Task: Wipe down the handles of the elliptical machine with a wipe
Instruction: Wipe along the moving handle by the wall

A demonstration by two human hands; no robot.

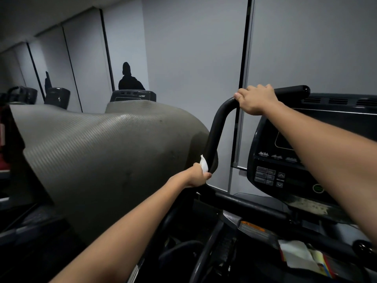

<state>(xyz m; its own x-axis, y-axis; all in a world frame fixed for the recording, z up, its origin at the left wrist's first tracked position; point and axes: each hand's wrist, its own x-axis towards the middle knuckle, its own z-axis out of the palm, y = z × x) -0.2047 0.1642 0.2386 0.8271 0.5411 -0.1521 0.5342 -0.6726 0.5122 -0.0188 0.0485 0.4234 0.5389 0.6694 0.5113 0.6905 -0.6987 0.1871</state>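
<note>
The elliptical's black curved handle [217, 127] rises from the frame, bends and runs right along the top. My right hand [256, 100] grips the handle's top bend, fingers curled over the bar. My left hand [199, 176] holds a crumpled white wipe [204, 165] pressed against the lower part of the same handle. The wipe's tip sticks up above my fist. A lower black crossbar [244, 203] runs to the right under the console.
The console [271, 174] with buttons sits to the right of the handle. A grey ribbed mat [98, 152] is draped over the neighbouring machine on the left. A wipe packet and paper [299, 256] lie at the lower right. A dark figure [130, 78] stands far back.
</note>
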